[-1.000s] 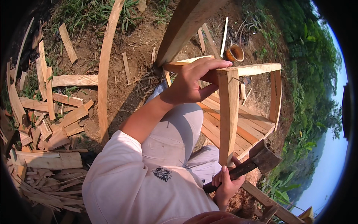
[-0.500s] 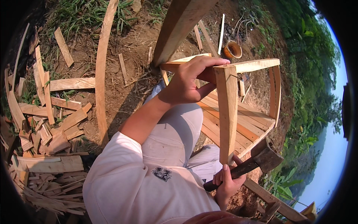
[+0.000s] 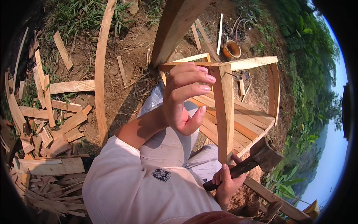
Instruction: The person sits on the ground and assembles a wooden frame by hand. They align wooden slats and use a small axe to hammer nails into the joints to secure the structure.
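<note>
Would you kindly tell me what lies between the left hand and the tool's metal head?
In the head view, a wooden post and part of the slatted panel.

the head fisheye looks down over both hands (image 3: 181, 98) (image 3: 229, 185).

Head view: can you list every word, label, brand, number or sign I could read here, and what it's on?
Shirt: dark, letter-like emblem, not copied out; its finer marks are too small to read.
Hammer: no lettering visible.
Wooden frame: none visible.
</note>
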{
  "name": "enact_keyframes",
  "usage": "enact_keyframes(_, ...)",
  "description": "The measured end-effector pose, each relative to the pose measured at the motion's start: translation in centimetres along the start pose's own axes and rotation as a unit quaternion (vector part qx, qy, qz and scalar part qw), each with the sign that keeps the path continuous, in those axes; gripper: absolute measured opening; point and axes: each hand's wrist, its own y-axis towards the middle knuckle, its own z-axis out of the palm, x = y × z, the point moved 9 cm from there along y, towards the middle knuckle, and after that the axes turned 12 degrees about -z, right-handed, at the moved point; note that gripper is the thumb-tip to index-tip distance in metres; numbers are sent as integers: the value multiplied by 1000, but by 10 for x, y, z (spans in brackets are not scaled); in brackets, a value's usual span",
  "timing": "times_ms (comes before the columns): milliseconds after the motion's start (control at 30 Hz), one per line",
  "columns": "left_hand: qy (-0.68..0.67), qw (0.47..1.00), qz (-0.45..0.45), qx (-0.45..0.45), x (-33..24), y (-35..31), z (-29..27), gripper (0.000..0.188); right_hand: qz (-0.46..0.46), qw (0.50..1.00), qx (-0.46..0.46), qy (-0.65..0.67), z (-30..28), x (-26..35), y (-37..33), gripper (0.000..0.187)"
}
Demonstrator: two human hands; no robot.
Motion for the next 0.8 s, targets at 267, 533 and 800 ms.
enact_keyframes(267, 121, 967, 103, 201, -66, -21, 111, 20, -7, 1000, -6, -5, 2, 1, 4, 44)
enact_keyframes(533, 121, 960, 108, 227, -52, -35, 122, 28, 42, 999, 21, 11, 5, -1, 2, 48)
enact_keyframes(800, 162, 957, 116, 209, -57, -25, 127, 26, -69, 994, 69, 46, 4, 29, 3, 35)
